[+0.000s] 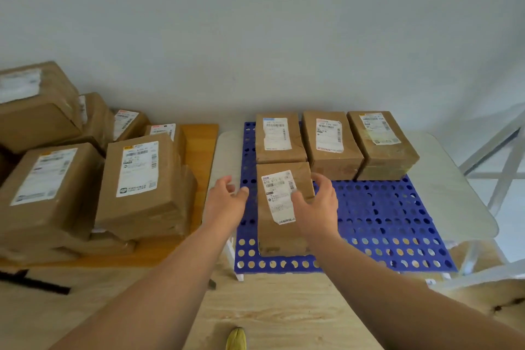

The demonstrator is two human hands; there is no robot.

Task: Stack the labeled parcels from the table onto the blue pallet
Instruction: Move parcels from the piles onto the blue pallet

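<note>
we find the perforated blue plastic pallet [377, 207] lying flat on a pale low table [443, 167], with three brown paper-wrapped parcels bearing white labels in a row along its far edge: far-left [279, 136], middle [331, 142] and far-right [382, 140]. a fourth brown wrapped parcel with a white label [281, 207] sits on the pallet's near left area, directly in front of the far-left one and seemingly touching it, label up.

the right hand [315, 204] rests against this parcel's right side, fingers loosely curved around the upper edge; whether it grips or merely touches we cannot tell. the left hand [227, 196] hovers just left of the parcel, fingers relaxed and apart, holding nothing.

in our judgement the hands flank the parcel to square it against its neighbour and start a second row.

the remaining stock, a pile of larger brown labeled parcels [136, 179], stands on the orange wooden table [199, 145] to the left, so most of the task appears outstanding.
</note>
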